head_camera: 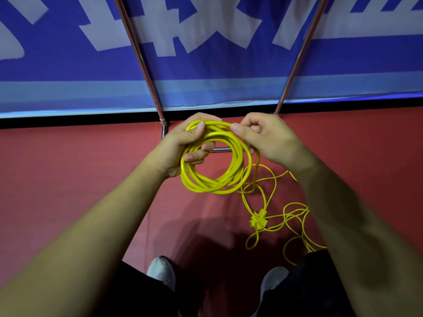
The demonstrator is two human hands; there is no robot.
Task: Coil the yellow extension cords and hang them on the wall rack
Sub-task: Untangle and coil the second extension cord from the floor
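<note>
Left grip (183, 145): closed around the upper left side of the coil (212, 187); the thumb lies over the turns and the fingers curl under them.
Right grip (267, 138): thumb and curled fingers pinch the loose cord (295, 210) where it meets the coil's upper right edge.
Coil: several yellow turns, held in the air between both hands, in front of the body.
Step in hand: coiling, I judge; hanging is not yet begun.
Loose cord: it drops from the right grip to the floor (68, 168) and lies there in tangled loops around the plugs (258, 219).
Next move: probably draw up more cord, lay one more turn into the left grip, and mind the tangle.
Floor: red and smooth; two light shoes (161, 271) stand below.
Room: a metal frame (142, 60), likely the rack, stands against a blue banner (206, 65) with white characters.
</note>
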